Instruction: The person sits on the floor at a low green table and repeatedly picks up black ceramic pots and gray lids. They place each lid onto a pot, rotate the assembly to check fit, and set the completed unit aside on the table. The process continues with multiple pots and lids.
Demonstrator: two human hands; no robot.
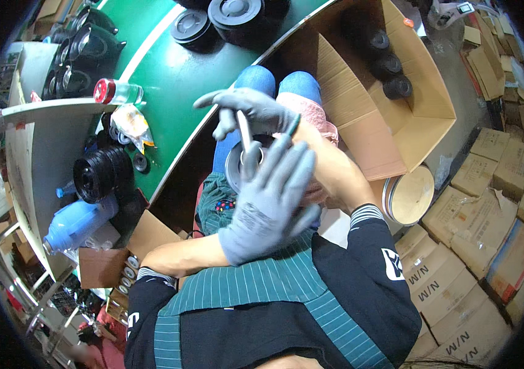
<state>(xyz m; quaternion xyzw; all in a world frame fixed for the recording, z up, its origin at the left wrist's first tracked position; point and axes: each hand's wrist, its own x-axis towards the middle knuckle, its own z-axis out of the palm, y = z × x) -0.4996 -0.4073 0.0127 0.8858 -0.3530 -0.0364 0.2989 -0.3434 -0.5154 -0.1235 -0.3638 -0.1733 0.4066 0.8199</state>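
Observation:
My left hand (268,209), in a grey glove, is stretched out over my lap with its fingers spread. Its fingertips lie over a round grey-rimmed piece (233,169), mostly hidden beneath the hand. Farther away, my right hand (252,109), gloved too, has one finger extended to the left and others bent. A slim pale rod (244,130) slants down from its fingers to the left hand's fingertips; its lower end is hidden. Beneath the hands are my striped green apron (243,286) and a pink cloth (305,114) on my right thigh.
Black round lidded parts (236,11) stand on the green bench (169,80). Left are a red-capped jar (117,91), black discs (96,174) and a blue bottle (80,222). An open carton (419,101) holds black cylinders; a round drum (411,195) and stacked boxes (477,227) stand right.

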